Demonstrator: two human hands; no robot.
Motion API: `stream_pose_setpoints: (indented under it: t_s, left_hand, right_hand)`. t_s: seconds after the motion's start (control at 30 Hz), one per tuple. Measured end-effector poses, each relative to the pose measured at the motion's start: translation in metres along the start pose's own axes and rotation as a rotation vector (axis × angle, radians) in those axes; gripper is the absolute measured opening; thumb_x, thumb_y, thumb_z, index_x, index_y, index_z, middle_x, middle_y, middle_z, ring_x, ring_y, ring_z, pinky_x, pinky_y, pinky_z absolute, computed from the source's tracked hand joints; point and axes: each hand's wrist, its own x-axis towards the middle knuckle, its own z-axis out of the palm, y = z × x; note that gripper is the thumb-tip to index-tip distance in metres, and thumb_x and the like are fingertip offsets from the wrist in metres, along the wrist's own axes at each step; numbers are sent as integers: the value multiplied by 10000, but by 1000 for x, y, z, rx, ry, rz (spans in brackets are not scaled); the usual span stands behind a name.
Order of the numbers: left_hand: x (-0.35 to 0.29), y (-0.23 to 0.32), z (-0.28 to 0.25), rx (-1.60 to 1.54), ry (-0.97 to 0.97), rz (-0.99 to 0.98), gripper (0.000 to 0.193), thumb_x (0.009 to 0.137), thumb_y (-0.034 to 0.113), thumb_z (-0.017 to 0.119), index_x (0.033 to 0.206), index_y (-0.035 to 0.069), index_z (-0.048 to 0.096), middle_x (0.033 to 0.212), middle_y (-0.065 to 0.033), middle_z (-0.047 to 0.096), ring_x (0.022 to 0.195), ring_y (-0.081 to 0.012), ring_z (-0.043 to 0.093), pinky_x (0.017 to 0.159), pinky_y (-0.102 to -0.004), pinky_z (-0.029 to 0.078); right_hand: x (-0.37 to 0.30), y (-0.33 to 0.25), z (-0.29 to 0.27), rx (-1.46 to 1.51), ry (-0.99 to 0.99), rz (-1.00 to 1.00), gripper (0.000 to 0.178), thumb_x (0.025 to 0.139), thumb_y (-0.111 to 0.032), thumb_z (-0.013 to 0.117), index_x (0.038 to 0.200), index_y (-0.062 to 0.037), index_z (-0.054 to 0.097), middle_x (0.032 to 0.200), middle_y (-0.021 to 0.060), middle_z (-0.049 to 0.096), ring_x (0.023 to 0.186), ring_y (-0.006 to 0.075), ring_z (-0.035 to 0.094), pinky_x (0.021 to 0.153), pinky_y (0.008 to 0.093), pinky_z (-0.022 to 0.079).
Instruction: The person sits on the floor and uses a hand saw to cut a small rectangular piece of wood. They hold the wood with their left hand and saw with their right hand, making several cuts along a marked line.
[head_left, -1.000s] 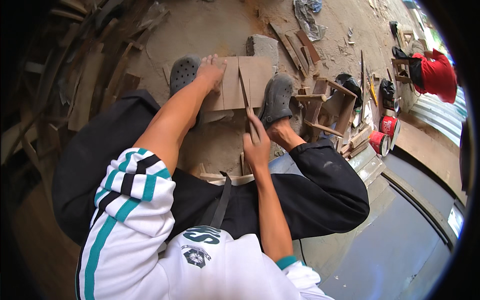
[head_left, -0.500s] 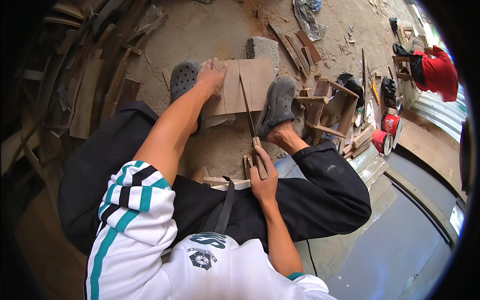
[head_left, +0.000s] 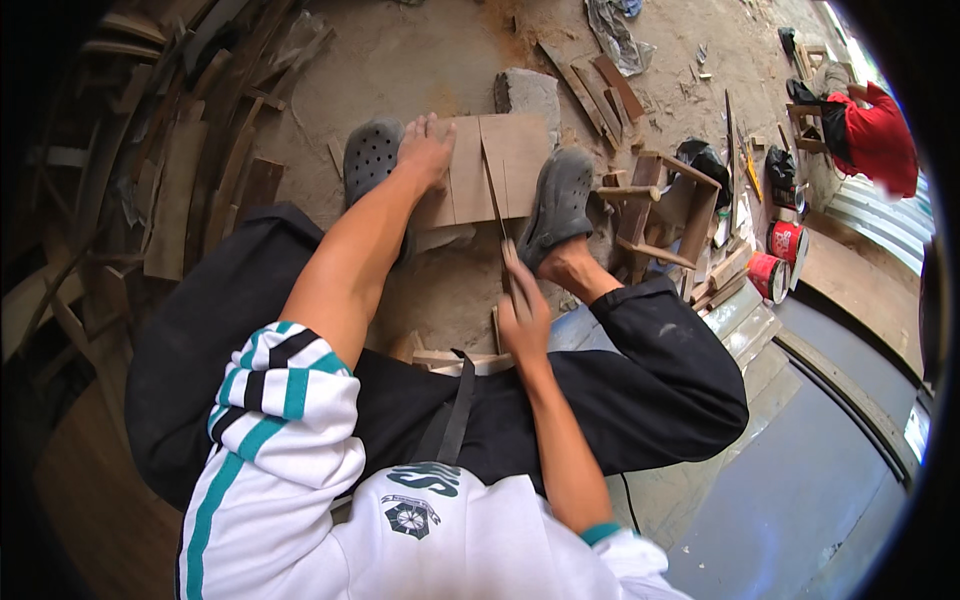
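Note:
A flat wooden board with thin lines marked across it lies between my feet, partly on a grey block. Flat on its left end rests my left hand, fingers stretched out. My right hand, slightly blurred, is closed round the wooden handle of a handsaw. The narrow saw blade slants up over the board, along a cut near its middle. Grey clogs, a left clog and a right clog, flank the board; the left one is partly behind my hand and forearm.
Wood offcuts are heaped at the left. To the right stand a small wooden frame, red cans and metal sheeting. Loose strips lie farther off. At the far right is a person in red.
My right hand has moved forward with the saw, bringing the handle closer to the board's near edge. My left hand stays on the board; the whole view has shifted slightly.

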Motion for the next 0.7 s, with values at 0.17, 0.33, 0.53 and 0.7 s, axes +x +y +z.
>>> stream_pose_setpoints:
  t_s: [0.17,0.33,0.53,0.7]
  left_hand:
    - [-5,4,12,-29,-54,10,1241,663,325,925,1604,82,153,1622,-322,144,1508,-457,196,1241,-497,170]
    - [-1,2,0,21,-65,7,1277,640,364,935,1599,63,147,1615,-339,139,1506,-463,196,1238,-501,179]
    - [7,0,1,47,-49,24,1279,634,406,930,1594,60,157,1605,-351,149,1497,-470,212,1238,-488,198]
    - [2,-1,-2,54,-40,5,1284,628,425,928,1596,78,159,1606,-344,157,1495,-472,217,1237,-483,201]
  right_hand:
    - [23,-11,12,81,-2,105,541,817,50,500,1350,4,578,1344,204,630,1295,301,582,1068,344,438]
    - [-44,-41,-32,30,-13,235,507,822,52,517,1319,3,604,1286,210,657,1233,258,624,1038,336,463]
    - [4,-15,-7,46,7,167,513,831,29,529,1335,-32,600,1255,182,675,1194,243,637,1021,330,468]
    - [-31,-58,-33,-39,-38,165,532,822,32,512,1345,-31,592,1274,195,666,1239,268,621,1036,341,463]
